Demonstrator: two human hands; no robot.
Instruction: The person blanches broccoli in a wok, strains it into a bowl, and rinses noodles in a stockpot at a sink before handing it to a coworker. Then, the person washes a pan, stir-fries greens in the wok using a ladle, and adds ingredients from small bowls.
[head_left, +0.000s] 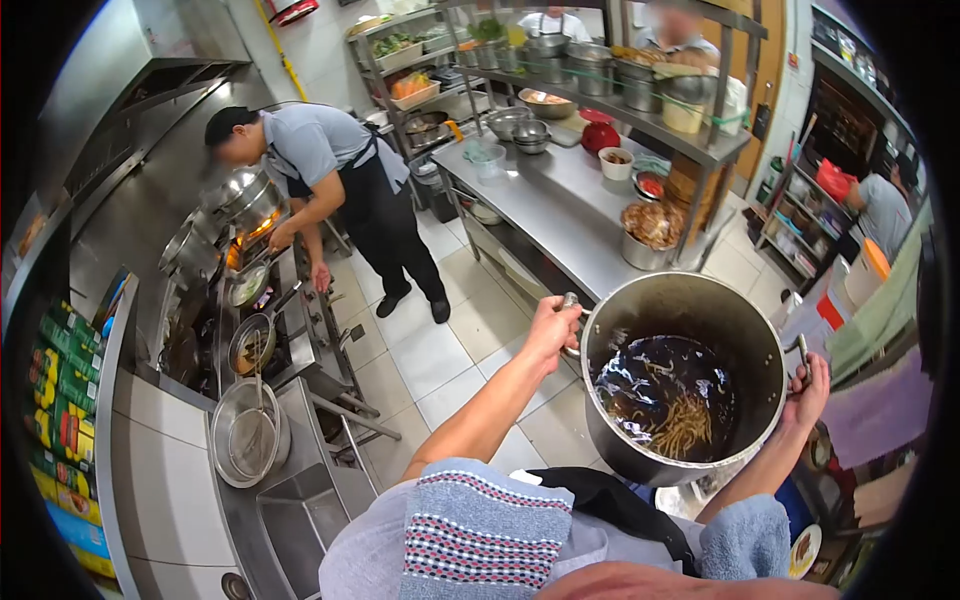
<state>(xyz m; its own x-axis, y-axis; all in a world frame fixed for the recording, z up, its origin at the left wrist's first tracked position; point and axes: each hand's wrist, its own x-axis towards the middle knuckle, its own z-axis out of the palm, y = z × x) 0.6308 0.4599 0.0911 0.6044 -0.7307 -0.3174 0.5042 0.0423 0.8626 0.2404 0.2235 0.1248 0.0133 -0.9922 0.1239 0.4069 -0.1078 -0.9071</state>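
Note:
A large stockpot (640, 468) is held up in front of my body, tilted so that I look down into it. Inside lies dark liquid with a clump of pale brown strips (685, 428), which look like noodles or sprouts. My left hand (553, 332) is wrapped round the handle on the pot's left side. On the other side, my right hand (808, 390) grips the right handle (798, 352). A blue towel (485, 520) with a patterned band is draped over my shoulder area.
A steel worktable (540, 190) with bowls stands ahead, a pot of brown food (652, 235) at its near corner. To the left a co-worker (335, 170) bends over a stove with flames and pans (255, 340). A sink (305, 525) lies near left; tiled floor (430, 350) runs between.

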